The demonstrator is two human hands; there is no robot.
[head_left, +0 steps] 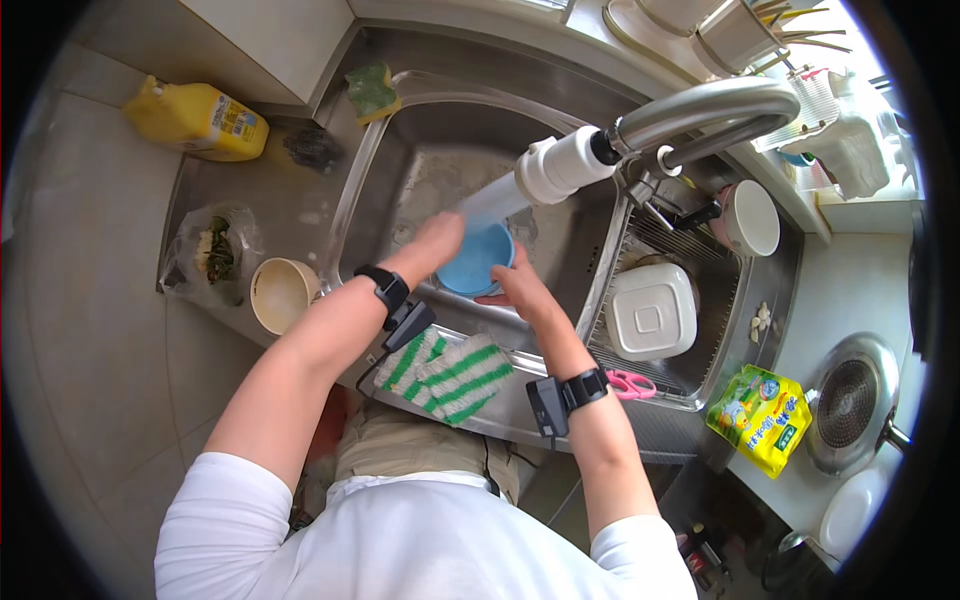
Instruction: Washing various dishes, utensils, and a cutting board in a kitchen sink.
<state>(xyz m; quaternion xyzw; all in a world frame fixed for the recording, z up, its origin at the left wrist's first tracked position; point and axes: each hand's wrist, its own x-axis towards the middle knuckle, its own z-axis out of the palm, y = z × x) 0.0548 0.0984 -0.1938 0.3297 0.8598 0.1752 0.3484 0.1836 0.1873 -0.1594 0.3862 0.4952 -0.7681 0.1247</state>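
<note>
Over the stainless steel sink, my right hand grips the rim and side of a blue bowl. My left hand is at the bowl's upper left edge, beside the water stream; its fingers are blurred and partly hidden, so I cannot tell whether it holds anything. Water runs from the white faucet head towards the bowl and my left hand. A green-and-white striped cloth lies on the sink's front edge, between my forearms.
Left stand a cream bowl, a plastic bag with food scraps, a yellow jug and a sponge. Right are a white lidded container on a rack, pink-handled scissors, a white-and-pink bowl, a yellow-green pouch and a pan.
</note>
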